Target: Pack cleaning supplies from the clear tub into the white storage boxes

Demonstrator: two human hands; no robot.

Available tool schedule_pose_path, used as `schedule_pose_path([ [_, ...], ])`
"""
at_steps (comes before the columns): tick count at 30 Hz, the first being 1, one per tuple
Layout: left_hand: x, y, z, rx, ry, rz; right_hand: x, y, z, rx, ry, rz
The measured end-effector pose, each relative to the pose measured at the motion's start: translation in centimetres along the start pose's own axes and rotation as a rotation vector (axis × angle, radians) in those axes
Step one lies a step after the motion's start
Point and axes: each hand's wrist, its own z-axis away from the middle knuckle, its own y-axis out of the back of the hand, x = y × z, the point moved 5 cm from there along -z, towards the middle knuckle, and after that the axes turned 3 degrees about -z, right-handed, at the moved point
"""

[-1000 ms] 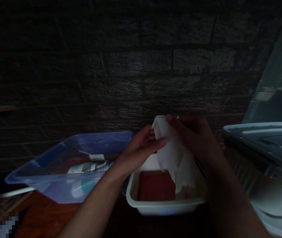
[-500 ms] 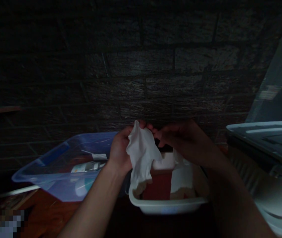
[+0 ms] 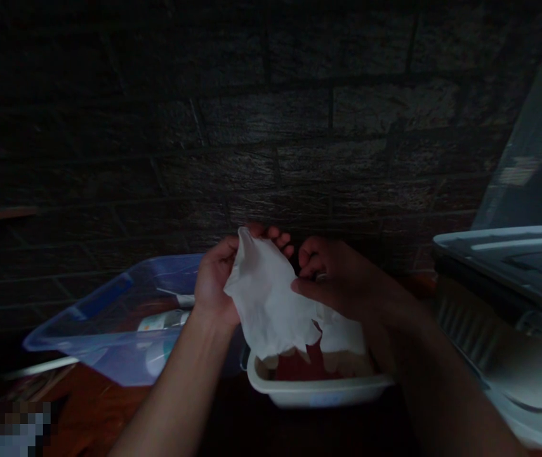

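A thin, crinkled white cloth (image 3: 271, 298) hangs in front of me, over the left part of a white plastic basin (image 3: 328, 393). My left hand (image 3: 221, 279) holds it by its upper left side, with the fingers curled behind it and their tips showing past the top edge. At the cloth's right edge is my right hand (image 3: 337, 273), thumb against the fabric and fingers bent in. Inside the basin I see something dark red (image 3: 299, 367) and another white piece (image 3: 344, 333) on the right, partly covered by my right hand.
Left of the basin sits a clear bluish plastic tub (image 3: 109, 311) holding a white bottle (image 3: 161, 320). On the right is a container with a pale lid (image 3: 513, 244) and a ribbed inside. A dark brick wall (image 3: 271, 127) rises close behind. The light is dim.
The cloth has spread wider and covers more of the basin. My left hand has shifted slightly left, and my right hand's fingers have curled in by the cloth's edge.
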Motion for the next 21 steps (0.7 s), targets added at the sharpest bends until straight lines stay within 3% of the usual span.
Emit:
schedule_pose_path([
  [9, 0.7, 0.5, -0.3, 0.084, -0.075, -0.067, 0.0, 1.1, -0.2, 0.087, 0.041, 0.096],
  [15, 0.7, 0.0, -0.4, 0.049, -0.172, -0.238, -0.6, 1.9, 0.3, 0.176, 0.04, 0.178],
  [21, 0.7, -0.4, -0.5, 0.031, -0.234, -0.345, -0.6, 2.3, 1.0, 0.172, 0.089, 0.233],
])
